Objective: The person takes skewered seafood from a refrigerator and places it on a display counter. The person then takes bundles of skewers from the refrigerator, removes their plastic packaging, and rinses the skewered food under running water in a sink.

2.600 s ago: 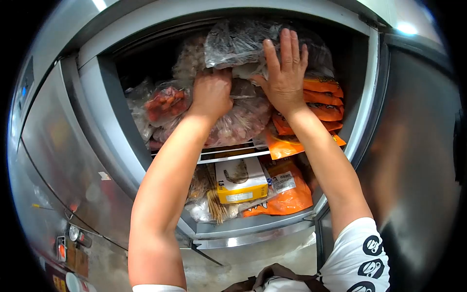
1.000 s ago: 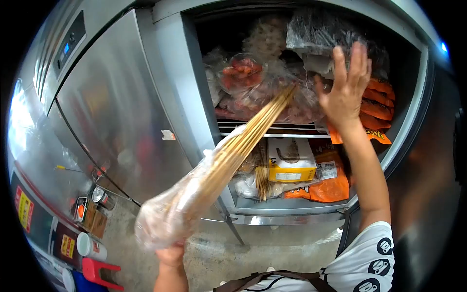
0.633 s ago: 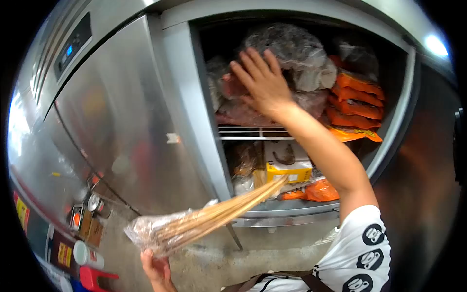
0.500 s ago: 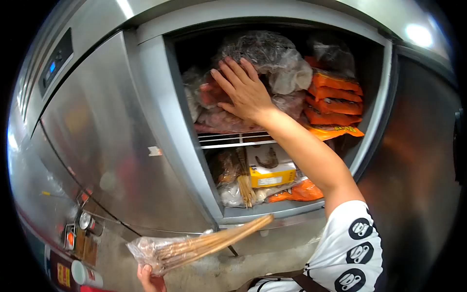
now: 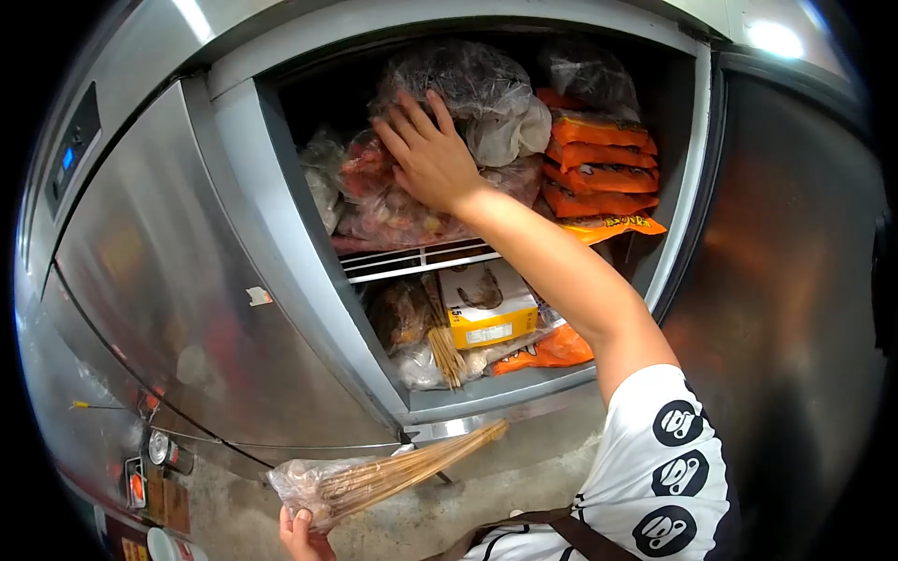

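Observation:
At the lower left, my left hand [image 5: 304,536] is closed on one end of a plastic-wrapped bundle of wooden skewers [image 5: 393,481], whose bare sticks point up to the right. My right hand [image 5: 432,161] reaches into the open fridge, fingers spread, resting against plastic bags on the upper shelf. Under and left of it lies a clear bag of reddish food [image 5: 367,170]. A large crinkled clear bag [image 5: 458,79] sits behind the fingertips. Stacked orange packets [image 5: 603,164] stand right of the hand. What the bags contain is hard to make out.
Below the white wire shelf [image 5: 426,262], a white and yellow box [image 5: 488,313], more skewers [image 5: 444,351] and an orange packet [image 5: 547,351] fill the lower compartment. The fridge door [image 5: 776,299] stands open at right. A closed steel door [image 5: 178,262] is at left.
The view has shifted, so the fridge appears further left. My right hand stays against the bags, tilted a little differently. My left hand still holds the wrapped skewers.

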A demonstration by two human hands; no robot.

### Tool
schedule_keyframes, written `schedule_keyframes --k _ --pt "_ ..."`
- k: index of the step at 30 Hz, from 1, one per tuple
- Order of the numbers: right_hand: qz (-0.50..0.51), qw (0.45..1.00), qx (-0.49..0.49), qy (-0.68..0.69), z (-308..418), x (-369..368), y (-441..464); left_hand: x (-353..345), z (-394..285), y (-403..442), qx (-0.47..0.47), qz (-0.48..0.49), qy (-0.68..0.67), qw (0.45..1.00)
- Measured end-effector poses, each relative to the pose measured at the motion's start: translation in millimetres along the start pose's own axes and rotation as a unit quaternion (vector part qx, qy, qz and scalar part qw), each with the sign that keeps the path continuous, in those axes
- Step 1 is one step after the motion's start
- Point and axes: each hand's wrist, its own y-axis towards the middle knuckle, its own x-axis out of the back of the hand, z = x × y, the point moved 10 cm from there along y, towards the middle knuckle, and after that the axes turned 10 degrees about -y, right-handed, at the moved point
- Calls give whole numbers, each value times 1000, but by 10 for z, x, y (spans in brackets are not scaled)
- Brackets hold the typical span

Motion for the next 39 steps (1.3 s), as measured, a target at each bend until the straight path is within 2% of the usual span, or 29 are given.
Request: schedule_keyframes --k 6,8,12,16,18,19,21,22,24,26,28,30,31,32,33,34,36,37,39 --pt "17 999 8 -50 211 -74 -132 -87 123 26 17 13 -15 1000" --pt "41 988 -7 147 342 -79 -137 -107 158 40 23 23 -10 999" --pt "87 984 -74 140 296 -189 5 -69 190 33 16 6 24 1000" --pt "87 975 -109 171 261 -340 97 7 228 37 19 6 24 1000" --pt "-2 980 -90 177 271 -199 112 71 238 40 17 0 26 1000" --pt "0 980 -88 177 299 -210 91 106 237 42 14 -5 29 999" --pt "-89 973 -101 187 317 82 43 207 244 77 -2 0 21 1000" --pt "-85 973 -101 187 363 170 -14 248 207 100 -17 5 18 1000" --pt "-182 951 -120 218 388 637 -249 341 173 174 -25 -3 23 999" --pt "-204 942 -135 230 415 999 -538 384 201 182 -38 -15 26 999" --pt "-206 929 -174 254 370 1230 -926 315 110 170 -112 0 27 993" --pt "-250 900 -237 268 216 1488 -1354 319 77 188 -125 -21 33 991" --pt "-277 869 -281 300 118 1442 -1689 300 40 206 -147 -27 12 989" --pt "-286 804 -361 376 -47 1369 -2074 313 41 209 -169 -33 -10 985" --pt "-308 720 -433 446 -173 1286 -2487 335 53 239 -198 -24 -3 980" --pt "-299 581 -527 544 -242 1160 -2843 441 1 308 -202 -28 0 979" --pt "-307 521 -621 499 -318 1232 -3213 575 -381 411 -212 -28 -99 972" --pt "-304 521 -624 497 -342 1277 -3291 548 -522 425 -204 -25 -98 974" --pt "-295 372 -695 540 -281 1123 -3656 590 -717 528 -194 -44 -141 970"
